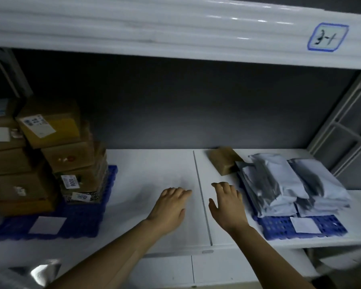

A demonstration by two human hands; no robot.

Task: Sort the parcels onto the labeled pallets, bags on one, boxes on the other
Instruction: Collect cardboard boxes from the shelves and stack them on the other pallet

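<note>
The grip of both hands is released: the left hand (171,205) and the right hand (227,205) hold nothing, fingers straight, over the white shelf (154,167) between the two pallets. To the right, grey bags (290,184) lie piled on a blue pallet (279,226). One small brown box (223,161) sits on the shelf just beside them. To the left, cardboard boxes (50,155) are stacked on the other blue pallet (79,224).

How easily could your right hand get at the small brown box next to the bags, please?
Probably yes, easily: the right hand is open, holds nothing, and bare shelf lies between it and the box. Only the bags crowd the box's right side.
</note>
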